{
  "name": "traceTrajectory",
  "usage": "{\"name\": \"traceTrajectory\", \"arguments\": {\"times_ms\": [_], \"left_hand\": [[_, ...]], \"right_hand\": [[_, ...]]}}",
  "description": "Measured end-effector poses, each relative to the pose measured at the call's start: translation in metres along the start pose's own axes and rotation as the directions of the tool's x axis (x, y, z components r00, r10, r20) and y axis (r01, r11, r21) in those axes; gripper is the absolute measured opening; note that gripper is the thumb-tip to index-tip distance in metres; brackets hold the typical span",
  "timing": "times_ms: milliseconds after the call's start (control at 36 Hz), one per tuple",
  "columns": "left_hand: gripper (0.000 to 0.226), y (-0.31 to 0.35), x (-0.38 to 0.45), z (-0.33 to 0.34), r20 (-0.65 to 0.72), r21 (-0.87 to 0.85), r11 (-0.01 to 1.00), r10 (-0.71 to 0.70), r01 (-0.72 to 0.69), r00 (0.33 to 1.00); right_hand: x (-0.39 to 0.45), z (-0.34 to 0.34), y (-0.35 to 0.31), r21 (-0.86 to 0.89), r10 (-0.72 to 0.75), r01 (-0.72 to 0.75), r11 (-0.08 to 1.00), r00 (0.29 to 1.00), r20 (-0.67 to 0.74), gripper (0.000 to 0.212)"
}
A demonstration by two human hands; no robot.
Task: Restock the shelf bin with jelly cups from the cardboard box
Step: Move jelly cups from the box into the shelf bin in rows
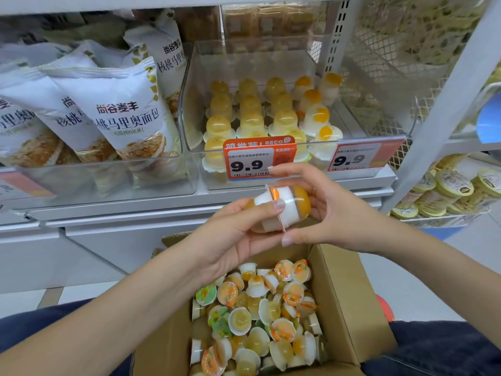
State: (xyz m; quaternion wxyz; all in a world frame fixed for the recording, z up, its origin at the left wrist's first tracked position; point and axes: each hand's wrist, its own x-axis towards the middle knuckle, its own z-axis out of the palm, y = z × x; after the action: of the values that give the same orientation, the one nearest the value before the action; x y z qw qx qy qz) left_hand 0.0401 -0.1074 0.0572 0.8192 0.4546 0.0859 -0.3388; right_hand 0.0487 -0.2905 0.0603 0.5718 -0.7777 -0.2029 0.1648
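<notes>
Jelly cups [279,207], two lid to lid, pinched between my left hand [230,234] and right hand [333,213], above cardboard box [349,308], near shelf bin [189,104]. Light, slick plastic, I judge; hold by white bases, avoid peeling lids.

You stood before a white metal shelf unit [162,210] with a slotted upright [336,36] and a slanted post [444,104]. Bread bags [113,115] filled the left of the shelf; a wire basket [444,213] of tubs hung at its right edge. Pale floor [406,289] showed below.
</notes>
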Motion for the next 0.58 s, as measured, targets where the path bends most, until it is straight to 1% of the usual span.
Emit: {"name": "traceTrajectory", "arguments": {"times_ms": [56, 139, 222, 278, 333, 417, 528, 583], "left_hand": [[0.056, 0.0006, -0.0006, -0.0005, 0.011, -0.001, 1.0, -0.003, 0.003, 1.0], [0.052, -0.0003, -0.0028, -0.0002, 0.0, 0.068, 0.998, -0.002, 0.002, 1.0], [0.051, -0.0015, -0.0038, -0.0001, -0.008, 0.057, 0.998, -0.008, 0.008, 1.0], [0.051, -0.0014, -0.0035, 0.0001, -0.013, 0.034, 0.999, -0.007, 0.008, 1.0], [0.051, -0.0006, -0.0026, 0.0003, -0.013, 0.005, 1.0, -0.005, 0.005, 1.0], [0.051, 0.0004, -0.0018, 0.001, -0.017, -0.053, 0.998, -0.022, 0.021, 1.0], [0.042, -0.0013, -0.002, 0.0018, -0.027, -0.051, 0.998, -0.045, 0.044, 0.999], [0.045, -0.0005, -0.0013, 0.0035, -0.031, -0.032, 0.998, -0.051, 0.05, 0.998]], "right_hand": [[0.0002, -0.0001, 0.0006, -0.052, -0.011, 0.011, 0.999, 1.0, 0.012, 0.08], [0.0003, 0.0012, 0.0012, -0.191, -0.053, 0.045, 0.98, 0.998, -0.036, 0.071], [-0.0007, 0.0026, -0.0002, -0.268, -0.088, 0.068, 0.961, 0.994, -0.061, 0.067], [-0.0008, 0.0037, -0.0002, -0.268, -0.1, 0.076, 0.96, 0.992, -0.08, 0.069], [-0.0004, 0.004, 0.0006, -0.226, -0.1, 0.077, 0.971, 0.991, -0.093, 0.072], [0.0011, 0.0017, 0.0009, -0.195, -0.081, 0.068, 0.979, 0.995, -0.063, 0.072], [0.0035, 0.0005, -0.0004, -0.253, -0.068, 0.049, 0.966, 0.995, -0.067, 0.064], [0.0038, 0.0005, -0.0025, -0.264, -0.068, 0.043, 0.964, 0.994, -0.085, 0.062]]}}
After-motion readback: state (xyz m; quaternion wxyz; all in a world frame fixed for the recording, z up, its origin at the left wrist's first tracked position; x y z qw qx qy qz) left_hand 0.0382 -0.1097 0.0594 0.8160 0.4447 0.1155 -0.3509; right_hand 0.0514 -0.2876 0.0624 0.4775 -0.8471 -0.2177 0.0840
